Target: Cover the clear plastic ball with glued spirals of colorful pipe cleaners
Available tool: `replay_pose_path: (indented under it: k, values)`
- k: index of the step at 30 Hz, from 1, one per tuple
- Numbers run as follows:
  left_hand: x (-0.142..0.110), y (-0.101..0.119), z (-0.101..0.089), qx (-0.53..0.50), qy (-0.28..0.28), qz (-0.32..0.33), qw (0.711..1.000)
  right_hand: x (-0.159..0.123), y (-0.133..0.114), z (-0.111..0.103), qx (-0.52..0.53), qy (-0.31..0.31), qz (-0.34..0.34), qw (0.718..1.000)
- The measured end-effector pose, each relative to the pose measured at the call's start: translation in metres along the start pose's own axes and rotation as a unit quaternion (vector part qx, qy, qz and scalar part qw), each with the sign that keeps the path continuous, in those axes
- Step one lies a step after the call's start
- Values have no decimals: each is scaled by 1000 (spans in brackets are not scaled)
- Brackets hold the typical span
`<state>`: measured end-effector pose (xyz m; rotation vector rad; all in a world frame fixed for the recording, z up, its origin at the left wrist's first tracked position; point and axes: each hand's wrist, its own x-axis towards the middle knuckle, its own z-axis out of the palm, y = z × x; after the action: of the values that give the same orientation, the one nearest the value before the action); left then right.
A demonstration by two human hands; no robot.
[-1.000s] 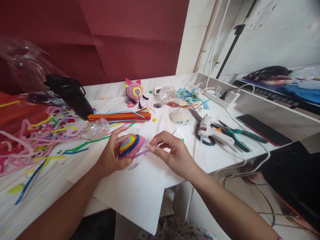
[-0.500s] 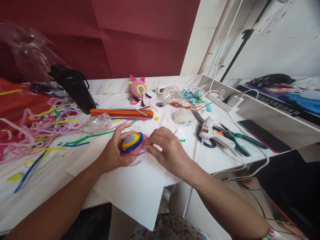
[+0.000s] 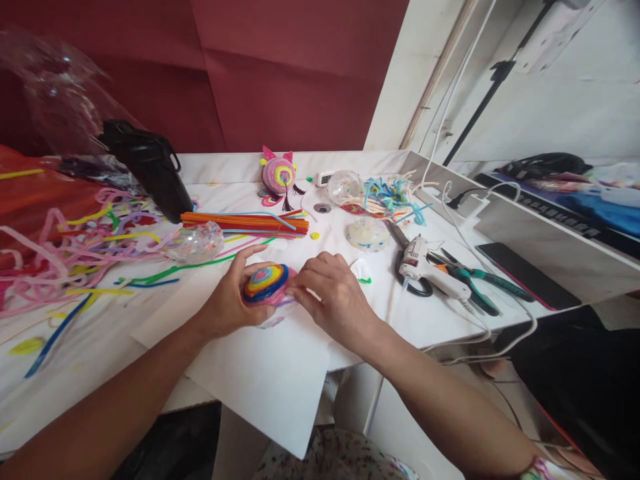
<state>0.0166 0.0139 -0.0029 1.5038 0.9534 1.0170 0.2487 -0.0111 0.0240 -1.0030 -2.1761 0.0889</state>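
Observation:
My left hand (image 3: 226,299) is wrapped round a clear plastic ball (image 3: 267,283) partly covered in coiled pipe cleaners. Rings of pink, light blue, yellow, orange and dark blue show on its upper side, with pink beyond them. On the ball's right edge, the fingertips of my right hand (image 3: 333,297) pinch a thin purple pipe cleaner (image 3: 289,302), which runs along the lower side of the ball. The exact grip of those fingertips is partly hidden. Both hands are above a sheet of white paper (image 3: 270,380) at the table's front edge.
Behind the hands lie a bundle of orange pipe cleaners (image 3: 240,223) and a clear half-shell (image 3: 197,241). A finished pink ball figure (image 3: 279,175) stands at the back. On the right are a glue gun (image 3: 425,263), pliers (image 3: 480,287) and a phone (image 3: 527,273). A black bottle (image 3: 150,170) leans at left.
The ball has tilted slightly in my left hand, and both hands keep nearly the same place. The view has shifted a little.

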Motion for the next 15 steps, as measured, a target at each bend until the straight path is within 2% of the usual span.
replay_pose_path:
  k: [4,6,10,15]
  values:
    - [1,-11,-5,-23,-24,1,999,2,4,-5,158,-21,42,986]
    - [1,-13,-8,-24,-29,1,999,4,5,-8,205,-25,58,977]
    - [0,-13,-10,-14,-32,-3,999,5,7,-8,191,-23,61,979]
    - [-1,-7,-7,-5,-26,-18,999,6,4,-8,105,-22,17,994]
